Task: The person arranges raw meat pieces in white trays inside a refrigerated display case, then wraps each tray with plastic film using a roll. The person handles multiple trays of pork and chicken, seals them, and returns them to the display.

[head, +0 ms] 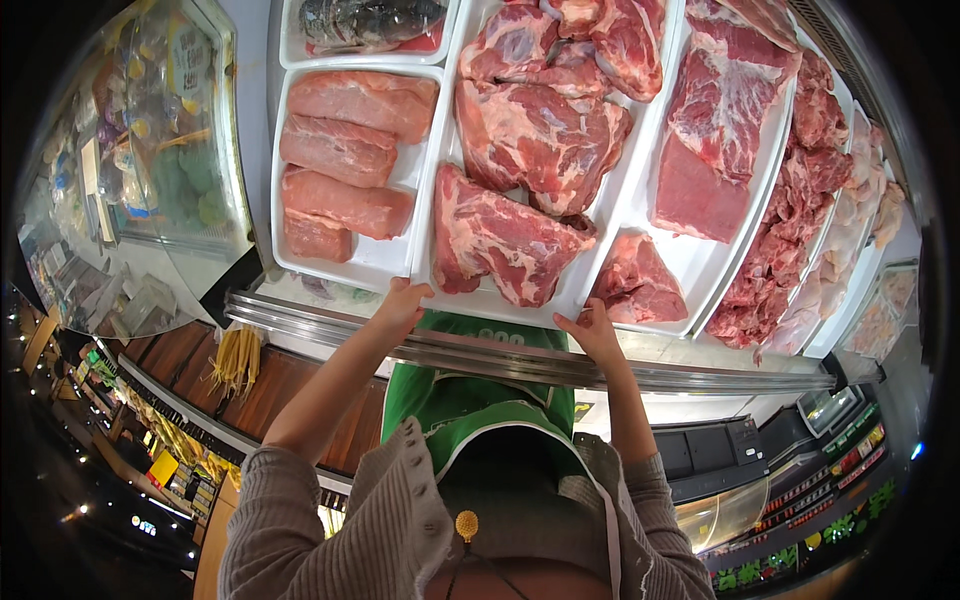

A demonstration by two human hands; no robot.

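Large cuts of red raw meat point(536, 139) fill a long white tray point(480, 301) in front of me. At its near left corner, my left hand point(405, 304) pinches the rim between thumb and fingers. The near right corner of the same tray is held by my right hand point(594, 331). Left of it, a smaller white tray point(379, 255) carries several pale pink loin pieces point(349, 199). On the right, another white tray point(705, 274) bears a broad slab of meat point(724, 127) and a smaller chunk point(641, 281).
A metal rail point(510, 356) crosses beneath my forearms, in front of my green apron point(409, 397). Trays of chopped meat point(780, 225) and poultry point(836, 255) stand farther right. A fish tray point(375, 22) is behind the loins; a curved glass panel point(187, 150) borders the left.
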